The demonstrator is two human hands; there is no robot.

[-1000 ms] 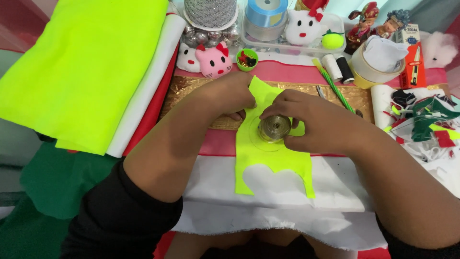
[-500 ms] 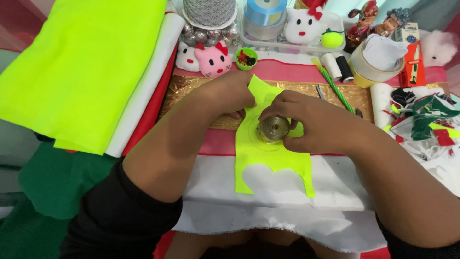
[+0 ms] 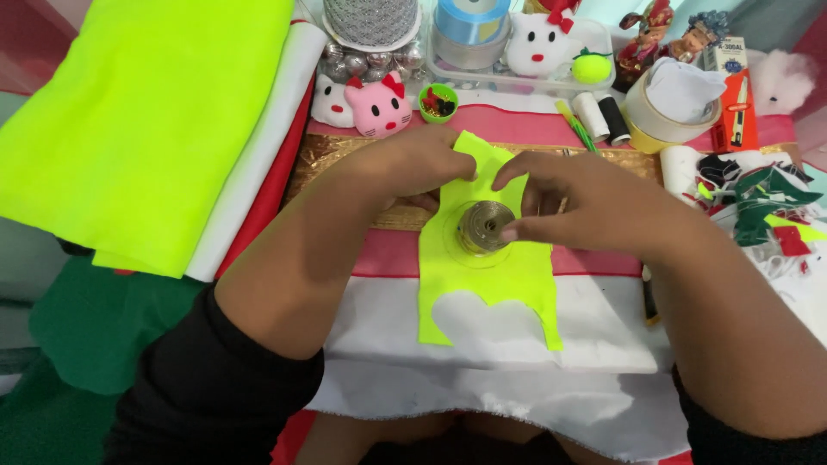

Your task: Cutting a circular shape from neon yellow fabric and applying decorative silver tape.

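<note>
**Head view: spool pinned on a neon felt strip between both hands**

Head camera frame is filled by a worktable spread with layered cloth [image 3: 482, 331], white over red. Across it a neon yellow felt piece [image 3: 487, 280] is laid, its long axis running away from the body toward the far clutter, with a rounded notch cut out of its near edge. At the left, a large folded neon yellow fabric [image 3: 146, 112] is stacked on white and red folds.

Both forearms are brought in from the near corners and meet over the far half of the felt piece. The left hand [image 3: 405, 164] is pressed flat on the felt's far left edge, fingers curled loosely, nothing gripped. The right hand [image 3: 594, 202] is reached in from the right, and its thumb and fingertips are closed lightly on the rim of a small gold thread spool [image 3: 484, 227].

The spool is stood on end on the felt's midline, just near of the left hand and touching the right, which is the nearer of the two.
</note>
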